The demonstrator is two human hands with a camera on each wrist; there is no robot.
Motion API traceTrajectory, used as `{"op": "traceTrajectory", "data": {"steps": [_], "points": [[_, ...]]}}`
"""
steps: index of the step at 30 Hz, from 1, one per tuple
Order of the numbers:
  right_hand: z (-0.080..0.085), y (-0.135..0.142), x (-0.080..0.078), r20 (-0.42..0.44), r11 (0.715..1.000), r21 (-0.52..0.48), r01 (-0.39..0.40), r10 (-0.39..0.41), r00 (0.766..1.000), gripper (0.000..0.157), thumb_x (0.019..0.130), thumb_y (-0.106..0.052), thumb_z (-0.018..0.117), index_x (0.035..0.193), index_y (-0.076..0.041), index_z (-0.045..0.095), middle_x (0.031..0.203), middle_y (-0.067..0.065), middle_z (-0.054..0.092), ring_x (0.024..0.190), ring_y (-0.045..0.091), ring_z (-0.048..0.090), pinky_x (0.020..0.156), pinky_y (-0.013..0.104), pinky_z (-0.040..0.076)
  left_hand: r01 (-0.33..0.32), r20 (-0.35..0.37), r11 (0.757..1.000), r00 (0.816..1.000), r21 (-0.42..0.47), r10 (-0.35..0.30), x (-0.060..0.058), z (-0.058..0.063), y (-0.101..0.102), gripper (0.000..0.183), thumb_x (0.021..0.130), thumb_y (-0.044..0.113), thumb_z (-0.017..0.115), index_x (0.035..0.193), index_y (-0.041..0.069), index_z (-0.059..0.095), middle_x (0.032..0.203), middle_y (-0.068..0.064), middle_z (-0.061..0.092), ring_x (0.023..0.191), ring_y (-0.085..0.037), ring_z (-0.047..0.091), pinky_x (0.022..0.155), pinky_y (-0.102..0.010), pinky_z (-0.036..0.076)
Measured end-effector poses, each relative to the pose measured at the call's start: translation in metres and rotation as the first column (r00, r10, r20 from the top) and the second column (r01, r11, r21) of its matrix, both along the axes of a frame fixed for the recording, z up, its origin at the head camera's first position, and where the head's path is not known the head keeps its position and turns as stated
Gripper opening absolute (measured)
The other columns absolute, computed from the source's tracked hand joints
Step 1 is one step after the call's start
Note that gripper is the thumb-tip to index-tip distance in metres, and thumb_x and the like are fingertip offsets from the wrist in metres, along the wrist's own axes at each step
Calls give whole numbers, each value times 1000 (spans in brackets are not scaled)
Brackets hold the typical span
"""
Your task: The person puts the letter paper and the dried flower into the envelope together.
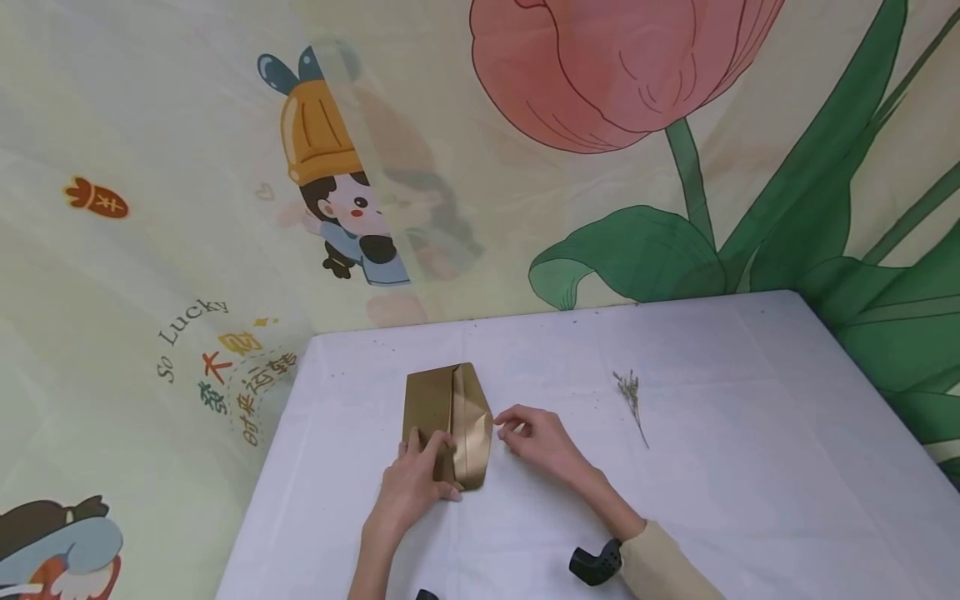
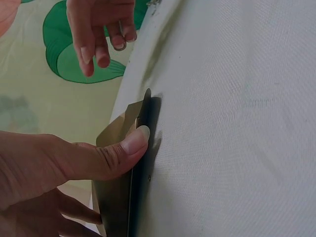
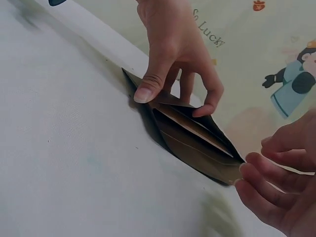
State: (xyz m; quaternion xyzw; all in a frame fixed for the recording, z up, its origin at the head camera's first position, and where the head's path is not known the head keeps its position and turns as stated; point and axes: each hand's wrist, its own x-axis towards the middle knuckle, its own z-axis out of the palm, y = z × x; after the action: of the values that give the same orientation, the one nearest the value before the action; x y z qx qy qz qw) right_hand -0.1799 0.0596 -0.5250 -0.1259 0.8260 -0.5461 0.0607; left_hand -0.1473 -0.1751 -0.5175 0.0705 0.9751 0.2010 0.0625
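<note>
Beige sleeve (image 1: pixel 667 567): head view, nearest, beside a black device (image 1: pixel 597 563).
Gold envelope (image 1: pixel 429 400): on the white counter (image 1: pixel 750 500); the left hand (image 1: pixel 415 483) grips and partly covers it.
Dried sprig (image 1: pixel 632 398): right of the envelope, well apart; printed backdrop (image 1: pixel 480 283) behind.
Left thumb (image 2: pixel 111 158): left wrist view, against the envelope's edge.
Envelope mouth (image 3: pixel 197 155): right wrist view, gaping; right hand (image 3: pixel 286 190) loosely bent beside it, holding nothing, contact unclear.
</note>
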Motion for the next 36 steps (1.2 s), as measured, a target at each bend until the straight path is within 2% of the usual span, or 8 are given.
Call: {"op": "traceTrajectory", "data": {"steps": [6, 11, 17, 22, 30, 33, 36], "points": [[2, 11, 5, 72, 998, -57, 40, -36, 997, 19, 91, -13, 64, 108, -6, 69, 90, 7, 71, 68, 30, 68, 59, 24, 51, -5, 7, 1000, 1000, 4, 5, 0, 1, 0, 67, 63, 35, 88, 118, 29, 51, 148, -37, 31, 127, -66, 35, 81, -69, 45], [6, 20, 7, 132, 994, -79, 72, -61, 989, 19, 92, -15, 64, 108, -7, 69, 91, 13, 71, 69, 29, 67, 60, 26, 52, -5, 15, 1000, 1000, 8, 5, -1, 1, 0, 67, 64, 34, 88, 119, 28, 51, 149, -38, 29, 127, -67, 33, 82, -71, 44], [6, 32, 11, 204, 983, -140, 116, -86, 975, 21, 93, -19, 64, 109, -6, 69, 95, 16, 72, 70, 25, 65, 67, 37, 56, -3, 19, 1000, 1000, 9, 3, -1, 1, 0, 68, 64, 34, 88, 120, 28, 51, 149, -39, 29, 127, -67, 34, 83, -71, 43], [6, 43, 16, 229, 973, -172, 154, -113, 967, 23, 94, -19, 62, 112, -5, 67, 99, 18, 71, 77, 31, 67, 72, 39, 57, -2, 13, 1000, 1000, 7, 2, -1, 0, 0, 68, 64, 34, 88, 120, 28, 51, 148, -39, 30, 127, -66, 34, 82, -70, 44], [7, 61, 24, 172, 964, -102, 246, -226, 959, 21, 95, -22, 63, 111, -11, 68, 97, 13, 73, 79, 30, 69, 71, 35, 56, 2, 9, 1000, 1000, 0, -2, -1, 0, 0, 67, 64, 35, 88, 119, 29, 51, 148, -39, 30, 128, -65, 35, 80, -68, 45], [6, 66, 27, 109, 957, -64, 282, -275, 955, 22, 93, -25, 65, 110, -12, 68, 95, 11, 73, 77, 28, 69, 68, 30, 55, -1, 9, 1000, 1000, 2, 1, 0, 0, 0, 67, 64, 35, 88, 119, 29, 51, 148, -38, 30, 128, -65, 35, 80, -69, 45], [4, 71, 29, -21, 947, 35, 320, -320, 947, 20, 92, -25, 67, 107, -13, 70, 91, 5, 72, 73, 18, 66, 66, 24, 52, -4, 11, 1000, 1000, 7, 4, 0, 0, -1, 67, 64, 35, 88, 119, 29, 51, 149, -38, 30, 128, -65, 35, 80, -69, 45]]}}
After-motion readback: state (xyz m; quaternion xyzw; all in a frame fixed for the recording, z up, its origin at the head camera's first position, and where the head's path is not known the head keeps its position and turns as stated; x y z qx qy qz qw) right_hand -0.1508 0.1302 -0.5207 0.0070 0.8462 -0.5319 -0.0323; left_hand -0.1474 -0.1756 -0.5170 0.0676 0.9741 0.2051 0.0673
